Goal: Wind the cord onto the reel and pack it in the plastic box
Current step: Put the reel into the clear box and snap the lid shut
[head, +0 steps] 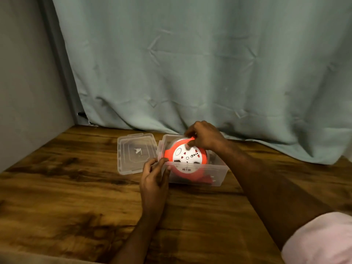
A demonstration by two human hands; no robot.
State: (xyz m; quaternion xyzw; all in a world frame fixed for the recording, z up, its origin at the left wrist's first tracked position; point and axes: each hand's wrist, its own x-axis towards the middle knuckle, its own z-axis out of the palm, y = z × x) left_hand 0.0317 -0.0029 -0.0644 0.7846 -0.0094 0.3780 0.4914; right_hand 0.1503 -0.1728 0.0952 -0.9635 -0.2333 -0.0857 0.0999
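Observation:
An orange cord reel (185, 159) with a white socket face sits tilted inside the clear plastic box (219, 174), its upper part above the rim. My right hand (204, 137) grips the reel's top edge, thumb on the white face. My left hand (154, 175) holds the box's near-left corner. A red plug (208, 181) shows through the box's front wall at the bottom. The wound cord is hidden by the reel.
The box's clear lid (133, 153) lies flat on the wooden table (66, 197) just left of the box. A green curtain (190, 63) hangs behind, touching the table's back edge. A grey wall (22, 82) closes the left side.

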